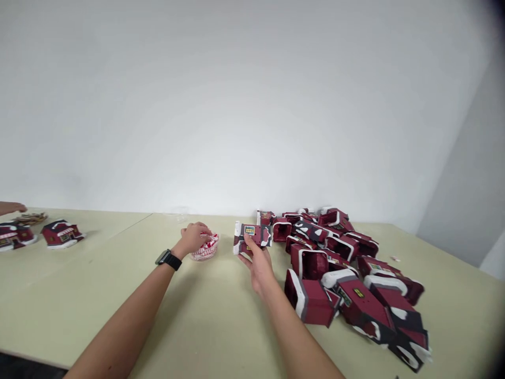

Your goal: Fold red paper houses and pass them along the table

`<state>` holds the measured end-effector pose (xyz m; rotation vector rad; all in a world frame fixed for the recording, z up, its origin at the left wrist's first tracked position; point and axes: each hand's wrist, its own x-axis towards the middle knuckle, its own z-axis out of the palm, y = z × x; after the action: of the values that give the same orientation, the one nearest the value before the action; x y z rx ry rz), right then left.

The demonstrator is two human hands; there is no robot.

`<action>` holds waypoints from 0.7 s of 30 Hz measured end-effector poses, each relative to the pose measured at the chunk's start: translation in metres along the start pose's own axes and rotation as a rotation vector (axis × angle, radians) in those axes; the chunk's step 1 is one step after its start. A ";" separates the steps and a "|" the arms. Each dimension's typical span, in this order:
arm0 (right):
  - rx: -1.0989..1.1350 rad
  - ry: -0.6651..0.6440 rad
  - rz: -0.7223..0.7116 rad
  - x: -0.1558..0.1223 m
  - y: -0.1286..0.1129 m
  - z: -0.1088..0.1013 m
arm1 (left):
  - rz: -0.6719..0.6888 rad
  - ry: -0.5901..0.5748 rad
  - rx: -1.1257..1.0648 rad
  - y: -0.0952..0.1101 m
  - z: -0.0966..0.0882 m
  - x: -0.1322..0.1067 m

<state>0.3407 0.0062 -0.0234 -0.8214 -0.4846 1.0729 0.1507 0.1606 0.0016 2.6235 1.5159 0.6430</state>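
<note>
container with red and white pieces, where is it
In the head view, the container sits on the table left of centre, by the left hand, left of the house in the right hand.

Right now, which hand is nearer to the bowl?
Left. The left hand is at the bowl, its fingers over the top; the right hand is apart, to the bowl's right, holding a house.

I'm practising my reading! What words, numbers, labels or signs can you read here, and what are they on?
There are none I can read.
Watch: screen too small to read.
Little house in the right hand: no readable writing.
Left-side house: front details too small.
</note>
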 end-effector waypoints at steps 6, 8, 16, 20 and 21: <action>-0.138 0.016 -0.045 0.003 0.009 -0.003 | 0.109 0.001 0.028 -0.004 0.004 -0.001; -0.170 0.017 -0.039 0.004 0.010 -0.003 | 0.136 0.008 0.045 -0.005 0.006 -0.001; -0.302 0.101 -0.070 -0.001 0.008 -0.001 | 0.152 0.147 -0.087 0.006 -0.032 -0.014; -0.364 0.092 -0.150 0.003 0.014 -0.004 | 0.319 -0.123 -0.485 0.025 -0.051 -0.037; -0.388 0.089 -0.189 0.004 0.016 -0.006 | 0.351 -0.178 -0.582 0.030 -0.050 -0.043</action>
<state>0.3372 0.0120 -0.0396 -1.1346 -0.6931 0.7733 0.1380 0.1012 0.0400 2.4023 0.6816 0.7124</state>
